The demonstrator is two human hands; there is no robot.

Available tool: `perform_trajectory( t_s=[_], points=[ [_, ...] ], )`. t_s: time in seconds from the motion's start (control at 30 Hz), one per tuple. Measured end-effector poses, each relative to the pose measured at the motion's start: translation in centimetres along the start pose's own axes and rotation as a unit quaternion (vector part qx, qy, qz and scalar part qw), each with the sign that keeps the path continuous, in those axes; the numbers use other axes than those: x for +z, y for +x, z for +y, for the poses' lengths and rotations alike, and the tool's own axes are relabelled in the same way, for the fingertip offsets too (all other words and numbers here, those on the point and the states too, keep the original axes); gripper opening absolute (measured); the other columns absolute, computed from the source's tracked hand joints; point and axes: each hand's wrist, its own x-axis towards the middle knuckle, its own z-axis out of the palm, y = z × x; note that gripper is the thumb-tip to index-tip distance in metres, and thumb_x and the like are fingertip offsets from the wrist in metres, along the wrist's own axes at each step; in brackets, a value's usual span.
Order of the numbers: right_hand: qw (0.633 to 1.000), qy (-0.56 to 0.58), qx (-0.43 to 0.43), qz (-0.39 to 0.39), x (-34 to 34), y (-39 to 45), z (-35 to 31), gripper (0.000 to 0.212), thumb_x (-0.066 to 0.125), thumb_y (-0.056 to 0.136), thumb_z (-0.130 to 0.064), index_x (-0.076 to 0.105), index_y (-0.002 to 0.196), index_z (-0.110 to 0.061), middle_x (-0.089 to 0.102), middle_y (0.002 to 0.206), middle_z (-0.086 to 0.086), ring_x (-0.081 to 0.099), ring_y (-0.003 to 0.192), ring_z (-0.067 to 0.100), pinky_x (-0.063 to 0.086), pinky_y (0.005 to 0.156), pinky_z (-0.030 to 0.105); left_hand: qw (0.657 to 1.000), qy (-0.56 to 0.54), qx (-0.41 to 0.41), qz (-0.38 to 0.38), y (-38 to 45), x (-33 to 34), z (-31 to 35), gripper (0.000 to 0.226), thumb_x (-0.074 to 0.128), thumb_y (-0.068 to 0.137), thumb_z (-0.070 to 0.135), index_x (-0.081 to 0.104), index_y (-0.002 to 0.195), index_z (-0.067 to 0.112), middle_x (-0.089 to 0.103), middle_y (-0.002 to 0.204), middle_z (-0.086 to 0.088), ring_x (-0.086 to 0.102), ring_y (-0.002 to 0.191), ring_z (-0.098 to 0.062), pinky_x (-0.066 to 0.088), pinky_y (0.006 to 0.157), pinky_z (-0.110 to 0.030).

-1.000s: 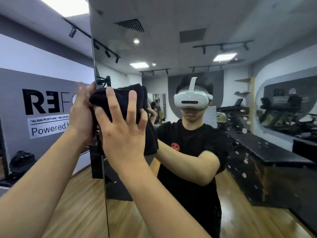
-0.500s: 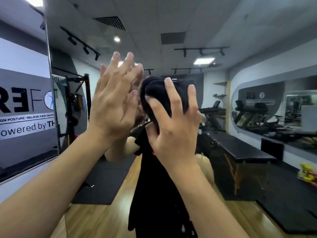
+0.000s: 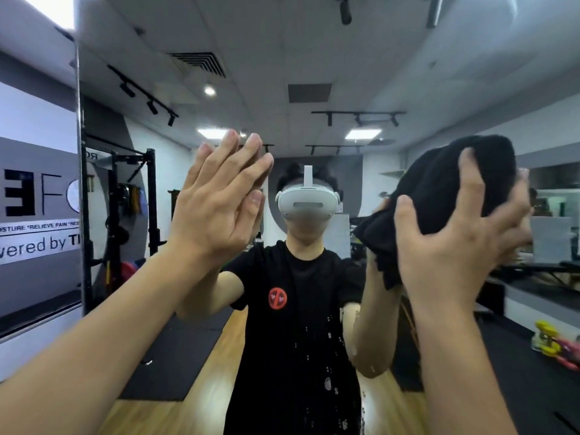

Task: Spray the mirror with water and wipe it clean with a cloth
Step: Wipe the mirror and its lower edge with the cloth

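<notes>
A large wall mirror (image 3: 314,73) fills most of the view, its left edge running down near the left side. Water drops (image 3: 329,365) cling to the glass in the lower middle. My left hand (image 3: 216,202) lies flat against the mirror with straight fingers, touching its own reflection. My right hand (image 3: 452,233) presses a bunched black cloth (image 3: 439,189) against the glass at the right, fingers spread and curved over it. No spray bottle is in view.
Left of the mirror's edge is a grey wall with a printed sign (image 3: 34,221). The mirror reflects a gym room: a black rack (image 3: 131,215), wooden floor with black mats (image 3: 175,362), and a bench with yellow and pink items (image 3: 552,346) at the right.
My right hand has carried the cloth across the glass from the left edge to the right. My left hand let go of the cloth and now lies flat on the mirror.
</notes>
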Motion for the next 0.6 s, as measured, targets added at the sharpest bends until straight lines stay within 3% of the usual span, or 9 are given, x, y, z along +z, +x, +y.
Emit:
perform_trajectory(
  t_s=[0.17,0.23,0.33,0.47,0.6],
  points=[
    [0.998,0.029,-0.056,-0.021,2.8,-2.4,-5.6,0.069,0.058,0.083,-0.042,0.036,0.148,-0.042,0.016,0.162,0.008,0.015,0.144,0.047,0.036,0.107,0.067,1.000,0.006,-0.001,0.021,1.0,-1.0,0.0,0.042,0.059,0.097,0.021,0.063,0.138,0.019,0.057,0.149,0.002,0.046,0.143,-0.022,0.037,0.113,-0.049],
    [0.990,0.026,-0.127,-0.054,3.8,-4.2,-8.5,0.070,0.059,0.082,-0.042,0.039,0.149,-0.039,0.019,0.163,0.009,0.014,0.145,0.049,0.033,0.110,0.064,0.998,-0.050,-0.025,0.030,2.4,-1.9,0.1,0.035,0.052,0.100,0.022,0.065,0.132,0.016,0.068,0.129,-0.001,0.058,0.123,-0.026,0.041,0.101,-0.050],
    [0.967,0.037,-0.229,-0.104,5.3,-8.0,-11.4,0.070,0.067,0.079,-0.040,0.046,0.145,-0.035,0.026,0.162,0.009,0.014,0.147,0.052,0.025,0.113,0.058,0.982,-0.172,-0.063,0.043,4.7,-3.0,-0.6,0.036,0.040,0.103,0.022,0.066,0.124,0.008,0.068,0.105,-0.010,0.058,0.101,-0.030,0.044,0.093,-0.057],
    [0.961,0.035,-0.255,-0.106,6.0,-9.5,-11.0,0.059,0.068,0.085,-0.045,0.052,0.140,-0.034,0.034,0.159,0.007,0.019,0.146,0.051,0.028,0.113,0.054,0.964,-0.261,-0.030,0.040,5.7,-3.2,-0.3,0.036,0.040,0.103,0.020,0.065,0.122,0.002,0.064,0.121,-0.006,0.057,0.116,-0.029,0.045,0.097,-0.061],
    [0.971,-0.021,-0.226,-0.079,5.2,-8.2,-9.7,0.057,0.063,0.084,-0.049,0.051,0.139,-0.040,0.032,0.157,0.009,0.023,0.144,0.045,0.025,0.115,0.052,0.965,-0.259,0.017,0.042,5.9,-2.8,1.0,0.035,0.041,0.103,0.021,0.065,0.122,0.004,0.062,0.133,-0.001,0.053,0.132,-0.026,0.039,0.108,-0.058]
  ],
)
